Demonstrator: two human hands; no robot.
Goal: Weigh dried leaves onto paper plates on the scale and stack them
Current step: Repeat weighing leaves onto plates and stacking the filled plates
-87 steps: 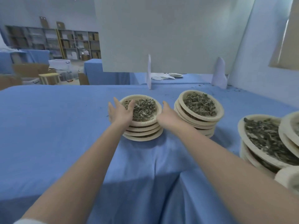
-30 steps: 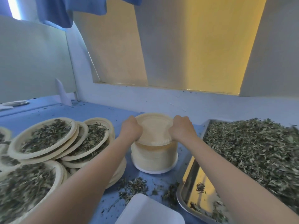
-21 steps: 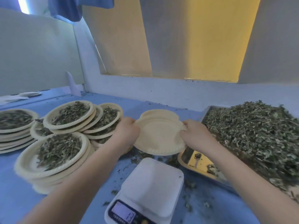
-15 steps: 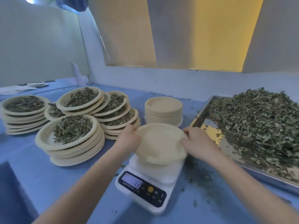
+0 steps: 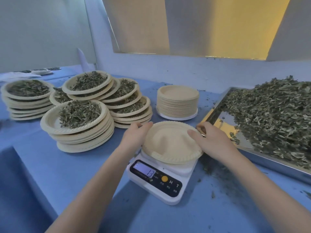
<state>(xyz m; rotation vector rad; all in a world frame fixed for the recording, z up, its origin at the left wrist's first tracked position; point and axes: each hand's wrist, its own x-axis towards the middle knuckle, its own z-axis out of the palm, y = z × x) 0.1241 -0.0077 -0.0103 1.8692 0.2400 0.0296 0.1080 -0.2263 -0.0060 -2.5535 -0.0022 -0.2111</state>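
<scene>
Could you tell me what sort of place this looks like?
Probably a small workshop for portioning dried herbs: a digital scale on a blue-covered table, a metal tray heaped with dried leaves, and stacks of filled paper plates.

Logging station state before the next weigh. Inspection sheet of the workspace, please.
Surface: blue cloth table, leaf crumbs scattered near the scale.
Job's things: empty plate on scale, display lit; metal tray heaped with dried leaves; spare plate stack; filled plate stacks at left.
Clutter: white papers far left.
Grippers: left hand and right hand hold the plate's rim.
Cables: nothing seen.
Surroundings: pale wall, yellow-lit panels behind.
</scene>
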